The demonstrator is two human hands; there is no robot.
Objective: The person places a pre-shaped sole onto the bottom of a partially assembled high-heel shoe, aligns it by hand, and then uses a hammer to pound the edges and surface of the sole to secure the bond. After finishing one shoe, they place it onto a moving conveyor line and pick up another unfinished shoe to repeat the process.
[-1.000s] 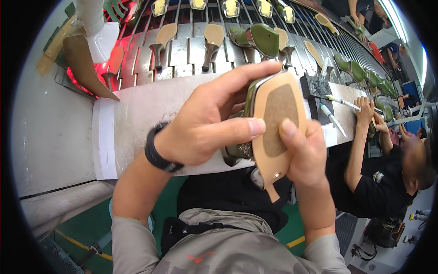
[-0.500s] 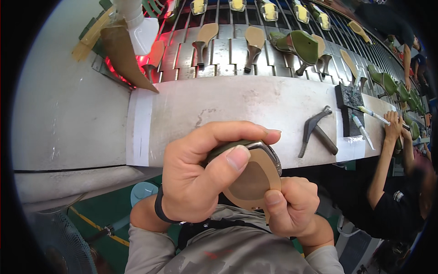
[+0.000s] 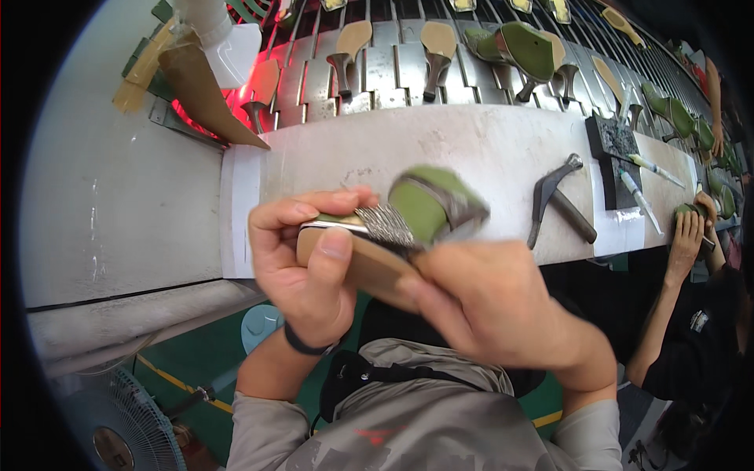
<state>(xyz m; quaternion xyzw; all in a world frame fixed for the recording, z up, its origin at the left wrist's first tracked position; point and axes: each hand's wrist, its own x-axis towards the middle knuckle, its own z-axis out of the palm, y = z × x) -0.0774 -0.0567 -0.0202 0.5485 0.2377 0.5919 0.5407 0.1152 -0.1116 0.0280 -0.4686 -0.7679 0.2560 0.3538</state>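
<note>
A green shoe (image 3: 430, 206) with a glittery silver band lies on its side between my hands, its toe pointing left. Its tan sole (image 3: 363, 264) faces toward me along the underside. My left hand (image 3: 302, 275) is closed on the toe end, thumb on the sole and fingers over the upper. Around the middle of the sole, toward the heel end, my right hand (image 3: 499, 306) is closed; its fingertips are partly hidden and slightly blurred. The green rear part of the shoe is smeared by motion beyond my right hand.
A hammer (image 3: 559, 200) lies on the white worktable (image 3: 330, 161), beside a black block (image 3: 616, 153) and syringes (image 3: 640, 202). Behind runs a metal conveyor (image 3: 390, 74) carrying heeled tan soles (image 3: 437, 41) and a green shoe (image 3: 525, 53). A co-worker's hand (image 3: 685, 239) is at right; a fan (image 3: 129, 432) stands lower left.
The shoe has turned from sole-up onto its side, toe now leftward, showing its green upper and glittery band. My left hand moved left; my right hand moved up and across the sole.
</note>
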